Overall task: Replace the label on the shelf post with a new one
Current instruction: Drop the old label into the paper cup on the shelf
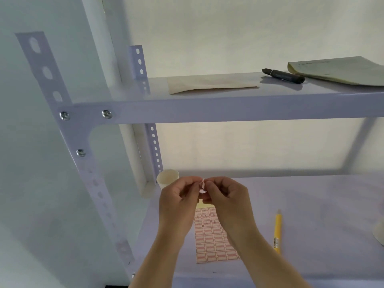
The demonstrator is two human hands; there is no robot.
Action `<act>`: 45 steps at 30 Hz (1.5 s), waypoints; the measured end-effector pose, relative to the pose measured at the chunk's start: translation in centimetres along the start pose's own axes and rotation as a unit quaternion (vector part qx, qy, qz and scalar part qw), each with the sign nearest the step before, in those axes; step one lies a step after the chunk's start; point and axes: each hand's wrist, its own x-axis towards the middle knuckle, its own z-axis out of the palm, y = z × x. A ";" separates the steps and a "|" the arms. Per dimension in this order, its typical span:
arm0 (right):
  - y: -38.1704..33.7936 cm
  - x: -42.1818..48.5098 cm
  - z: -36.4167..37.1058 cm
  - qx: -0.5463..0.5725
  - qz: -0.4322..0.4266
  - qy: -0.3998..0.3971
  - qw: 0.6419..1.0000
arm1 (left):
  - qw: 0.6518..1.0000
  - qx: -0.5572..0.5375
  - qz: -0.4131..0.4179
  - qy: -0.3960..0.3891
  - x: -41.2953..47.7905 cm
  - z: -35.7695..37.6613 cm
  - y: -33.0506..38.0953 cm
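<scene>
Both my hands are up together over the back of the lower shelf (311, 204), pinching one small label (203, 185) between them. Left hand (179, 197) closed, thumb and forefinger nipping the label's left side; right hand (226, 196) closed the same way on its right side. The label looks curled or folded, pink border just visible; can't tell if it's the old one being crumpled or a new one fresh off the sheet. Held in the air, clear of the shelf, probably so the sticky side touches nothing.

Directly below the hands, the label sheet (212, 242) lies flat on the lower shelf, partly hidden by my wrists, top rows marked with letters, within easy reach for peeling. A paper cup (167, 178) stands in the back-left corner, just beside my left hand, maybe for scraps. Yellow pen (277, 231) lies right of the sheet, apart from it.

The shelf post (89, 167) runs up the front-left edge, bolted to the upper shelf (228, 109); I see no label on it here. Up top: an envelope (209, 85), black marker (283, 75), notepad (340, 70) towards the right edge.
</scene>
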 end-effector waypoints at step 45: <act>5.7 7.9 -1.6 -0.126 -0.008 -0.006 0.992 | 0.902 0.392 -0.064 0.168 12.4 -1.7 -6.5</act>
